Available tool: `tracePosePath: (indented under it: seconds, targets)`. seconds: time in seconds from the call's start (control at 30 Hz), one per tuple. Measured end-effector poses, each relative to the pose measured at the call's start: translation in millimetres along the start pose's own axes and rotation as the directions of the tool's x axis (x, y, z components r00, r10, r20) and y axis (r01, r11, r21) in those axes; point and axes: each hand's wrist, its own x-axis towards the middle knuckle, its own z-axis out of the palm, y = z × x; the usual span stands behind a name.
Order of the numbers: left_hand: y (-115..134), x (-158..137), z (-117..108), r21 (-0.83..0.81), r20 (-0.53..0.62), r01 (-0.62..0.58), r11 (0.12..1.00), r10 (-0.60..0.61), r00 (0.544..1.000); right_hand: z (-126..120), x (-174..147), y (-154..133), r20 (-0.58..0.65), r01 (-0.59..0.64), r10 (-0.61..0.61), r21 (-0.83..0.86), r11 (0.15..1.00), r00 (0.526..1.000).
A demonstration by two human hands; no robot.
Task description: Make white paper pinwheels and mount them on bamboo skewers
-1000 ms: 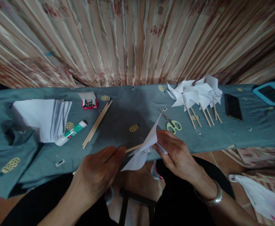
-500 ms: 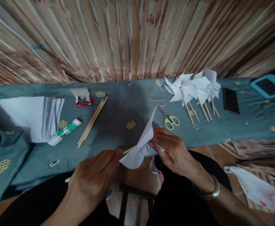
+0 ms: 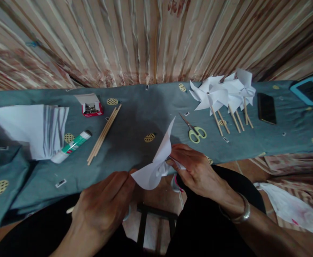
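Observation:
In front of the table's near edge, my right hand (image 3: 195, 166) is closed on a white paper pinwheel (image 3: 151, 175), its thumb and fingers pinching near the middle. The curled blades fan out toward the left and up. My left hand (image 3: 105, 200) is wrapped round a wooden stick (image 3: 70, 210), whose pale end pokes out behind the fist. A corner of the pinwheel reaches my left fingertips. The stick's front end is hidden, so I cannot tell whether it touches the pinwheel's centre.
On the grey-green cloth (image 3: 135, 117) lie green-handled scissors (image 3: 196, 135), finished pinwheels (image 3: 215, 94), a phone (image 3: 267, 107) and a blue-framed device (image 3: 310, 91). Leftward are loose sticks (image 3: 104, 135), a box of pins (image 3: 92, 108), a glue stick (image 3: 72, 146) and stacked paper (image 3: 19, 128).
The pinwheel has turned a little, and its lower blade now meets my left fingertips. The stretch of stick that showed between hand and paper is now hidden. The view has shifted slightly.

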Motion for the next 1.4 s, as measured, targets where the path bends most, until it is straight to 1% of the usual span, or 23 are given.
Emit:
tracePosePath:
  seconds: [0.03, 0.1, 0.17, 0.2, 0.3, 0.37, 0.43, 0.5, 0.63, 0.73, 0.8, 0.87, 0.93, 1.0, 1.07, 1.27, 1.33, 1.4]
  targets:
    - [0.3, 0.4, -0.6, 0.039, -0.010, -0.024, 0.999, 0.025, 1.000, 0.4, 0.1, 0.3, 0.000, 0.000, 0.000, 0.001, 1.000, 1.000]
    - [1.2, 5.3, -2.6, 0.177, -0.024, -0.091, 0.980, 0.096, 0.995, 0.3, 1.6, 1.4, 0.002, 0.001, -0.001, -0.003, 1.000, 1.000]
    - [1.1, 15.0, -4.1, 0.257, -0.033, -0.127, 0.958, 0.140, 0.990, -1.3, 5.4, 2.7, 0.011, 0.005, -0.005, -0.008, 1.000, 1.000]
    - [0.3, 20.8, -4.3, 0.277, -0.046, -0.134, 0.952, 0.152, 0.987, -2.8, 8.2, 3.1, 0.016, 0.000, 0.000, -0.009, 1.000, 1.000]
    - [-5.2, 37.5, -2.7, 0.304, -0.096, -0.076, 0.950, 0.110, 0.989, -9.0, 18.0, 3.6, 0.019, -0.065, 0.065, 0.017, 0.998, 0.998]
    - [-10.2, 45.5, -0.6, 0.242, -0.138, -0.008, 0.970, 0.043, 0.990, -12.9, 23.8, 3.9, -0.014, -0.118, 0.119, 0.064, 0.991, 0.993]
    - [-14.7, 50.4, 2.0, 0.106, -0.156, 0.067, 0.992, -0.050, 0.987, -15.5, 28.1, 5.3, -0.060, -0.154, 0.162, 0.123, 0.980, 0.985]
    - [-17.6, 53.6, 4.9, -0.039, -0.160, 0.125, 0.991, -0.130, 0.979, -16.7, 31.0, 8.0, -0.103, -0.185, 0.203, 0.165, 0.969, 0.974]
    - [-19.4, 60.0, 9.2, -0.238, -0.148, 0.211, 0.948, -0.250, 0.957, -17.9, 33.9, 15.2, -0.168, -0.237, 0.266, 0.177, 0.955, 0.949]
    - [-20.2, 65.1, 11.4, -0.349, -0.134, 0.275, 0.896, -0.338, 0.931, -19.6, 34.2, 21.8, -0.265, -0.240, 0.281, 0.177, 0.955, 0.923]
    - [-21.0, 68.0, 13.4, -0.421, -0.125, 0.336, 0.843, -0.420, 0.899, -21.0, 33.7, 26.8, -0.359, -0.234, 0.286, 0.181, 0.955, 0.888]
    - [-21.3, 70.5, 15.8, -0.515, -0.100, 0.389, 0.764, -0.504, 0.858, -21.6, 33.0, 31.9, -0.457, -0.232, 0.296, 0.192, 0.953, 0.839]
    - [-20.8, 73.1, 18.3, -0.619, -0.050, 0.425, 0.661, -0.573, 0.818, -20.9, 32.6, 36.4, -0.534, -0.223, 0.309, 0.222, 0.949, 0.787]
    - [-19.0, 76.5, 20.1, -0.708, 0.001, 0.441, 0.551, -0.623, 0.782, -18.3, 32.6, 40.0, -0.574, -0.207, 0.336, 0.280, 0.938, 0.747]
    - [-16.0, 80.8, 20.8, -0.773, 0.034, 0.435, 0.461, -0.655, 0.755, -14.2, 33.1, 42.8, -0.576, -0.195, 0.379, 0.357, 0.914, 0.724]
    - [-3.9, 95.3, 18.1, -0.915, 0.047, 0.321, 0.244, -0.726, 0.686, 3.8, 37.2, 48.1, -0.501, -0.166, 0.514, 0.584, 0.794, 0.696]
    - [-1.4, 99.2, 17.6, -0.941, 0.051, 0.281, 0.189, -0.741, 0.670, 11.5, 38.9, 48.1, -0.460, -0.171, 0.555, 0.643, 0.746, 0.693]
    - [-0.2, 102.5, 17.5, -0.958, 0.036, 0.235, 0.165, -0.743, 0.668, 19.9, 40.5, 45.6, -0.405, -0.180, 0.586, 0.695, 0.696, 0.702]
